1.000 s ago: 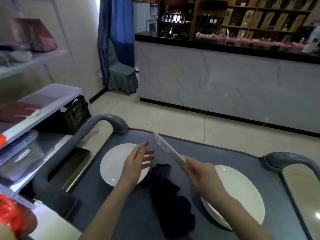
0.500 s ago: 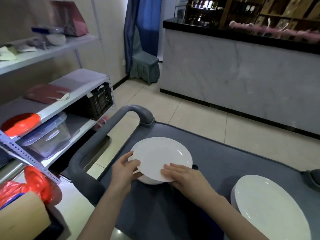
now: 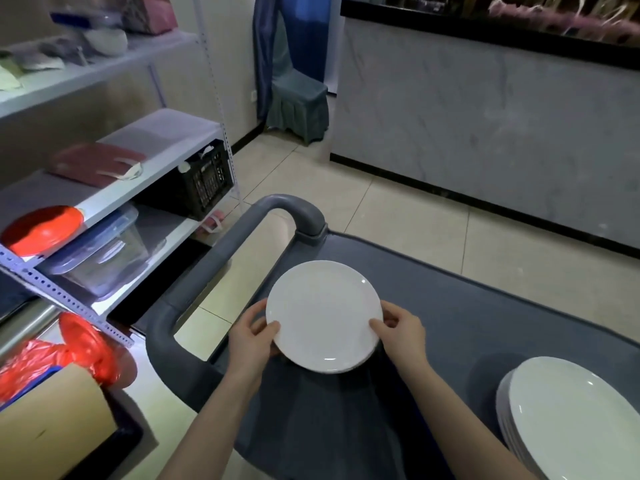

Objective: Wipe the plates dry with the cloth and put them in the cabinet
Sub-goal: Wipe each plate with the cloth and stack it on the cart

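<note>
**Both hands on one white plate, left end of the cart**

The left hand (image 3: 254, 337) and right hand (image 3: 401, 336) are both clamped on the same round white plate (image 3: 323, 315), one on each side of its rim. The thumbs lie on top and the fingers are tucked underneath, so it's a proper two-handed hold. The plate is face up and pretty much level. There's a thin second rim showing just under its near edge, so it could be sitting on another plate, but I honestly can't tell.

All this is over the left end of the grey cart (image 3: 485, 323), close to the curved handle (image 3: 214, 271) on that end. At the cart's near right corner, well apart from the hands, sits a stack of plates (image 3: 571, 420), also white.

Off the cart's left side is a shelving rack (image 3: 69, 299) with a clear plastic box (image 3: 100, 251), a black crate (image 3: 207, 178) and a red bag (image 3: 86, 348). Across the tiled floor there's a marble counter (image 3: 485, 116).
</note>
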